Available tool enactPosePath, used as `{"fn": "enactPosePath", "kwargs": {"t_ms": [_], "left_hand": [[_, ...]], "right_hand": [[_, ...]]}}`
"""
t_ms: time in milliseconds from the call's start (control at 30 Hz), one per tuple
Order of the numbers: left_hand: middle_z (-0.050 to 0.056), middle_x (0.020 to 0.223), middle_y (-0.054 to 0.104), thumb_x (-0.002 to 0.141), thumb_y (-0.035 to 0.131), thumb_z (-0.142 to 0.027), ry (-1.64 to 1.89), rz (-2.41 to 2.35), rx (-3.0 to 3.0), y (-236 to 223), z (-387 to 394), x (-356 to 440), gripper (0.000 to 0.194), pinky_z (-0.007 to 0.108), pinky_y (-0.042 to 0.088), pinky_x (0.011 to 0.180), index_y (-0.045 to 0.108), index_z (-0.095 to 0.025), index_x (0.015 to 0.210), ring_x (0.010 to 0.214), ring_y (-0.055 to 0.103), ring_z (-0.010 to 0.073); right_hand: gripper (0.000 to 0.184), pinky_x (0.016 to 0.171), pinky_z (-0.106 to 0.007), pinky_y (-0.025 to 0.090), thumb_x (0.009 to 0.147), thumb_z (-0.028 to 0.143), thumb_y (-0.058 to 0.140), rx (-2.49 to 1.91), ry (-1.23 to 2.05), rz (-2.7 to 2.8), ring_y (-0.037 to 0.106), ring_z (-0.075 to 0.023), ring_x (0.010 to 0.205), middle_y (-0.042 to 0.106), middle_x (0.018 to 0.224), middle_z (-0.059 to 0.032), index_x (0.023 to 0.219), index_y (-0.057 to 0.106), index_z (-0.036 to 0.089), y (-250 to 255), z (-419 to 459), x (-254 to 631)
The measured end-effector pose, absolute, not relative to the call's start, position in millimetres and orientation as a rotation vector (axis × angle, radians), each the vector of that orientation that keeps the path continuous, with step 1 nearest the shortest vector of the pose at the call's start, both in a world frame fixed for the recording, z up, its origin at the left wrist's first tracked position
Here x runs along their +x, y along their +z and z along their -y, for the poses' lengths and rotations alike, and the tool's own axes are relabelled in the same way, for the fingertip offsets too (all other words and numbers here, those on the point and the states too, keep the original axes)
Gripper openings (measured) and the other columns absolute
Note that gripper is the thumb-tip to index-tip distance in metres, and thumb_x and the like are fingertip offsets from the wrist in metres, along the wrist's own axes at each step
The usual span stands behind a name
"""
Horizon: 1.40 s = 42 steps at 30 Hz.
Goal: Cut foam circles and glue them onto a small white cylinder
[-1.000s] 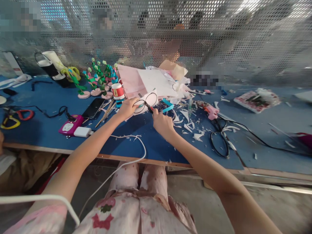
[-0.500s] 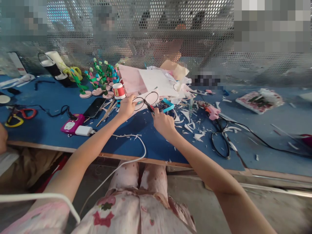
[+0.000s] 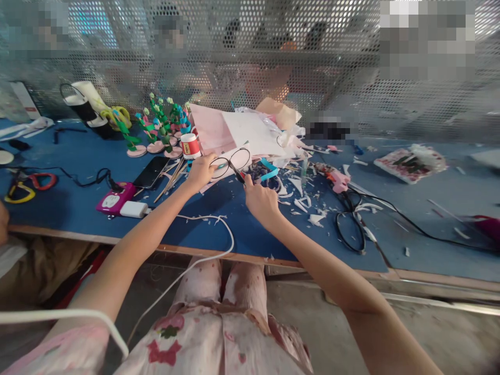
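In the head view, a white piece (image 3: 239, 158) is pinched at its left end by the left hand (image 3: 200, 173), over the blue surface (image 3: 219, 211). A dark tool with a red part (image 3: 237, 174) is gripped by the right hand (image 3: 262, 200). Two thin black loops (image 3: 230, 160) are seen against the piece; whether they are drawn cannot be told. White paper (image 3: 252, 133) is spread just beyond.

Craft workshop: blue bench (image 3: 258, 239), white scraps (image 3: 315, 219), scissors (image 3: 29, 198).
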<state>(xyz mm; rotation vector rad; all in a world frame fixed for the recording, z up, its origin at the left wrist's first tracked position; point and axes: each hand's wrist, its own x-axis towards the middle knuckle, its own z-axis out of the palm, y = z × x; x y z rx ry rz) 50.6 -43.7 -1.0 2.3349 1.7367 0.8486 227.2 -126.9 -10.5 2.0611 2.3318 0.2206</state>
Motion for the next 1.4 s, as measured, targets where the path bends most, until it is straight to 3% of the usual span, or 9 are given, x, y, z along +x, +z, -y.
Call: {"fn": "enactPosePath", "kwargs": {"t_ms": [600,967,1400], "left_hand": [[0.011,0.102,0.072,0.083,0.057,-0.017,0.911,-1.703,2.363,-10,34,43,0.029,0.032,0.048,0.084,0.063,-0.014,0.111,0.094,0.065,0.0237],[0.01,0.094,0.071,0.083,0.058,-0.019,0.899,-1.679,2.392,-13,30,40,0.023,0.031,0.047,0.081,0.062,-0.015,0.106,0.09,0.064,0.0231],[0.016,0.109,0.069,0.087,0.053,-0.016,0.773,-1.75,2.424,-6,47,56,0.029,0.034,0.047,0.086,0.058,-0.011,0.115,0.101,0.064,0.0267]], "right_hand": [[0.047,0.071,-0.029,0.047,0.09,0.008,0.033,1.964,0.221,-2.361,0.071,-0.0246,0.089,0.071,0.089,-0.0185,0.137,0.038,0.006,-1,106,220],[0.043,0.072,-0.032,0.047,0.096,0.021,0.03,1.999,0.105,-2.368,0.069,-0.0285,0.093,0.071,0.094,-0.0183,0.138,0.036,0.013,-2,91,218],[0.038,0.071,-0.029,0.048,0.095,0.014,0.029,1.971,0.158,-2.379,0.07,-0.0258,0.092,0.07,0.097,-0.0191,0.132,0.039,0.012,0,91,216]]}}
